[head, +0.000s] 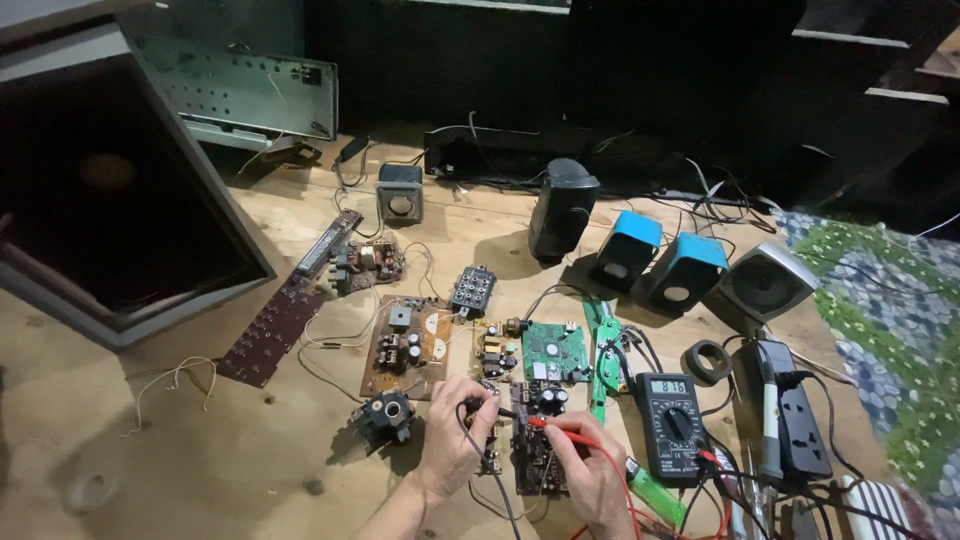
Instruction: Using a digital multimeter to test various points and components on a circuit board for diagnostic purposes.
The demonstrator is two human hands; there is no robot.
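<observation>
A: Both hands were closed on probes: left hand (452, 440) pinched the black probe (492, 409), right hand (590, 470) the red probe (545, 424), tips on the dark circuit board (532, 440).

B: Board sat between them, near edge of the bench (150, 440) (multimeter (672, 428) just right). I'd have kept the tips steady.
</observation>
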